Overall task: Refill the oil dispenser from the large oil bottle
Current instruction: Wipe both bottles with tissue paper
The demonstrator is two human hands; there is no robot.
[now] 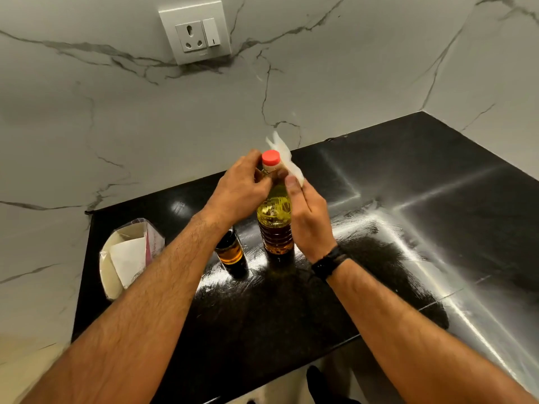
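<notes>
On the black polished counter [320, 301] stands the tall clear plastic oil bottle [274, 217], red cap [271, 157] on; my left hand [242, 186] grips its neck; my right hand [307, 217] pinches white tissue [284, 158]; probably slippery, so hold the ribbed waist.

A wall socket [194, 32] on marble; a plastic-wrapped paper packet [128, 255] on the black counter [408, 217].

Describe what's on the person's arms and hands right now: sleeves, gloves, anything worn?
Both forearms are bare, with no sleeves in view and no gloves. The left hand wears nothing visible. The right hand has a black band, like a watch or fitness tracker, on its wrist.
</notes>
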